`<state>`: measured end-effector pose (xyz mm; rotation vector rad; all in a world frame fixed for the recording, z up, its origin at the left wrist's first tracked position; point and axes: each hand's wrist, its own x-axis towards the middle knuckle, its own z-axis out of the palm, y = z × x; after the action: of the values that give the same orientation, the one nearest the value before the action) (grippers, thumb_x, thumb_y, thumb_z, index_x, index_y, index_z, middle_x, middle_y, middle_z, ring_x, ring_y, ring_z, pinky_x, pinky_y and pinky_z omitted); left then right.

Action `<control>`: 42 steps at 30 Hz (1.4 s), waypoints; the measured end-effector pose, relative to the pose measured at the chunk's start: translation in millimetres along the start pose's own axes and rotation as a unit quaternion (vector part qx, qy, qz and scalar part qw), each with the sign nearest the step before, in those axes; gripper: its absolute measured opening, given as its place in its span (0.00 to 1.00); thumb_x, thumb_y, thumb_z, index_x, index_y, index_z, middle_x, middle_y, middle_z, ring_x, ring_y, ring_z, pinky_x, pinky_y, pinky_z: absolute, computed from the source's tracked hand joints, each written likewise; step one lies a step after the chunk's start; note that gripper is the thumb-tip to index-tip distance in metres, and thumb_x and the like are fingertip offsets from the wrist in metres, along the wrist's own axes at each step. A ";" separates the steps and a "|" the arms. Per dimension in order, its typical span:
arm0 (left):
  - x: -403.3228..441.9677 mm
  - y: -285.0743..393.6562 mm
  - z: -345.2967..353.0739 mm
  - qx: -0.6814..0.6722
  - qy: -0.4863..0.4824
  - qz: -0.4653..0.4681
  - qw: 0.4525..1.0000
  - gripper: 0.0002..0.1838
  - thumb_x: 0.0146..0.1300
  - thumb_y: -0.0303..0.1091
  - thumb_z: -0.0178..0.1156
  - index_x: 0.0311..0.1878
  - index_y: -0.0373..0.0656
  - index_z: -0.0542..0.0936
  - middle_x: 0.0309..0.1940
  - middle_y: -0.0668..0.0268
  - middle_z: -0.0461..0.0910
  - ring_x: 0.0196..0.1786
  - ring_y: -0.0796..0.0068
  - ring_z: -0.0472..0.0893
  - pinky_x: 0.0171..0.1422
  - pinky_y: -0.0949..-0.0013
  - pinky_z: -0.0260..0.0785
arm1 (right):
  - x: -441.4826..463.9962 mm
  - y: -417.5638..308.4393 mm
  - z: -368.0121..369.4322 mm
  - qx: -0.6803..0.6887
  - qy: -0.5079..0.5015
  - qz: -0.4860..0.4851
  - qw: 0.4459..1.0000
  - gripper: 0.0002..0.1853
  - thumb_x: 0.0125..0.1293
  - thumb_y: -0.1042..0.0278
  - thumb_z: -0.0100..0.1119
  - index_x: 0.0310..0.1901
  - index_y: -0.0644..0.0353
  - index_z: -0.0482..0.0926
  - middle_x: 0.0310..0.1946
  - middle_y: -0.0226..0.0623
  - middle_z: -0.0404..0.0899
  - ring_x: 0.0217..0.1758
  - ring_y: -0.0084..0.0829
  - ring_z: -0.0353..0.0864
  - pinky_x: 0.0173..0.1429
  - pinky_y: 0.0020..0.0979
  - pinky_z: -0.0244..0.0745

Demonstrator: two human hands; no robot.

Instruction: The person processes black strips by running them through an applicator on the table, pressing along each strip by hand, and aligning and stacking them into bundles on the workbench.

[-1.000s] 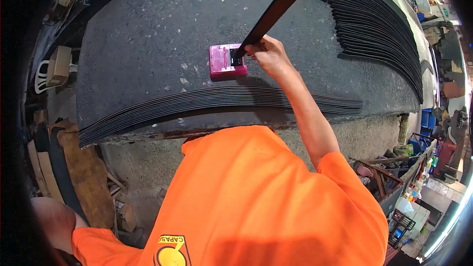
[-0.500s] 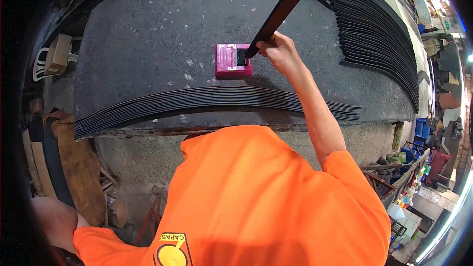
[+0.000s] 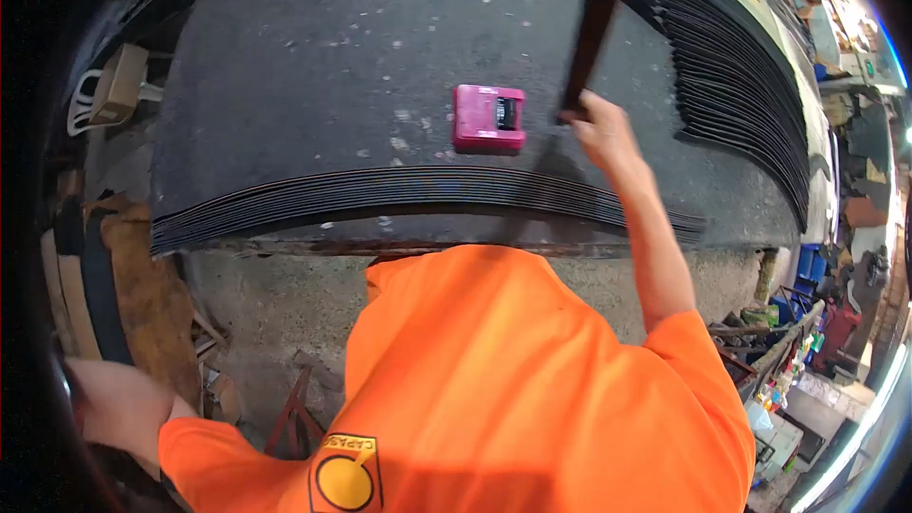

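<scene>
My right hand point(image 3: 608, 133) is closed round the lower end of a long dark brown strip point(image 3: 598, 28), which rises steeply out of the top of the view. To the left of that hand, and apart from it, a pink box point(image 3: 475, 122) sits on the dark tabletop point(image 3: 332, 66). A black roller-like part point(image 3: 505, 114) shows in the box's opening. My left forearm point(image 3: 119, 399) reaches out at the lower left edge, and its hand lies outside the picture. Thin dark strips point(image 3: 408, 192) lie side by side in a long bundle along the near table edge.
Many more dark strips point(image 3: 741, 95) lie overlapped at the right of the table. A cardboard box point(image 3: 122, 85) rests on a white chair point(image 3: 81, 100) at the left. Brown sheet material point(image 3: 152, 294) hangs lower left. Cluttered shelving point(image 3: 779, 361) stands at the right.
The strip's lower end was at the pink box's opening; my right hand has carried it away to the right, and the strip stands steeper. The whole view has shifted slightly.
</scene>
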<state>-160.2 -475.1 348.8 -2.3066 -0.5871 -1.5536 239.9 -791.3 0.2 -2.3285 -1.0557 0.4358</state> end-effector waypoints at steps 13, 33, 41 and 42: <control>-274.6 -221.3 84.9 -0.162 -0.719 -0.372 0.564 0.10 0.71 0.31 0.66 0.43 0.31 0.86 0.27 0.70 0.82 0.31 0.81 0.80 0.38 0.70 0.73 | -158.4 70.0 -111.8 -0.289 0.024 0.080 0.954 0.15 0.58 0.83 0.60 0.46 0.57 0.83 0.41 0.40 0.82 0.50 0.47 0.79 0.56 0.41 0.74; -314.8 15.0 242.2 -0.473 -0.570 0.004 0.672 0.28 0.64 0.22 0.68 0.68 0.49 0.82 0.41 0.55 0.82 0.42 0.56 0.83 0.50 0.59 0.76 | -20.7 -121.1 93.3 -0.131 0.108 -0.115 0.979 0.13 0.46 0.78 0.67 0.38 0.55 0.84 0.37 0.34 0.82 0.45 0.43 0.80 0.49 0.45 0.74; -305.3 1.2 248.4 -0.414 -0.564 -0.019 0.714 0.30 0.68 0.18 0.63 0.71 0.54 0.81 0.35 0.62 0.79 0.35 0.69 0.79 0.45 0.67 0.74 | 15.6 -147.0 136.0 -0.093 0.156 -0.121 0.976 0.09 0.49 0.75 0.67 0.34 0.57 0.82 0.36 0.35 0.79 0.47 0.40 0.81 0.49 0.42 0.76; -303.3 -0.2 248.1 -0.404 -0.569 -0.014 0.716 0.30 0.68 0.18 0.63 0.71 0.55 0.81 0.35 0.62 0.80 0.36 0.69 0.79 0.45 0.67 0.74 | 16.6 -144.7 140.1 -0.078 0.150 -0.122 0.978 0.09 0.50 0.75 0.67 0.35 0.57 0.81 0.36 0.36 0.79 0.47 0.40 0.81 0.49 0.42 0.77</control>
<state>-60.9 -411.2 -24.9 -3.8359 -0.0972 -0.0605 96.4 -651.7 -27.1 -2.2650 -1.2370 -0.0942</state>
